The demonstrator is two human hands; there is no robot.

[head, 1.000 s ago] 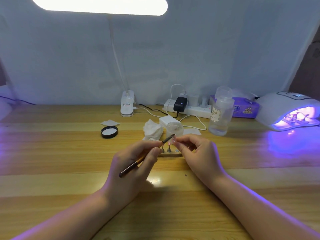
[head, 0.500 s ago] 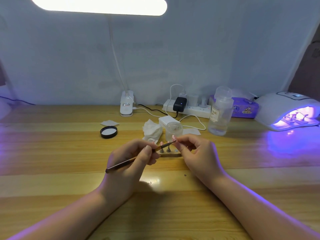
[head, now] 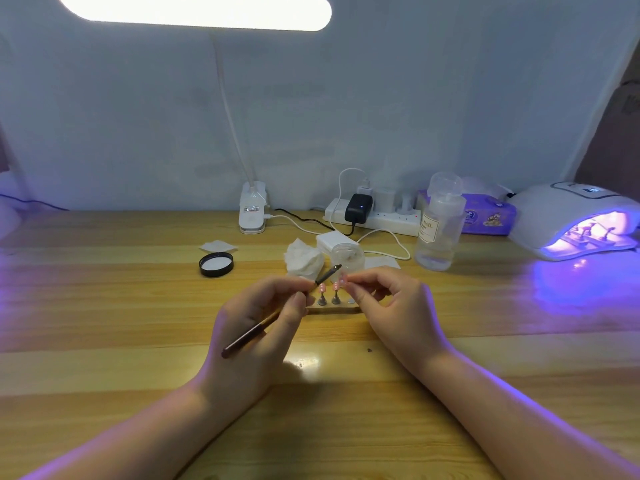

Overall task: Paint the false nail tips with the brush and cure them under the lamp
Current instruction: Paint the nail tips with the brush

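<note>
My left hand [head: 263, 327] grips a thin dark brush [head: 284, 310] like a pen, its tip raised just left of the nail tip. My right hand [head: 394, 306] pinches a small pink false nail tip [head: 343, 280] on its stand between thumb and fingers. Two more pink nail tips on metal stands [head: 329, 294] sit on a small holder strip [head: 332, 310] between my hands. At the far right the white curing lamp [head: 575, 216] glows purple with several stands inside it.
Behind my hands are a small clear jar [head: 348, 254], a crumpled tissue [head: 303, 259], a black lid [head: 216, 264], a clear pump bottle [head: 440, 226], a power strip [head: 377, 216] with cables, a purple tissue pack [head: 485, 216] and a desk lamp's base [head: 252, 213].
The brush has tilted up steeper and its tip has lifted off the nail tip; my left hand shifted slightly. My right hand stays in place holding the nail tip.
</note>
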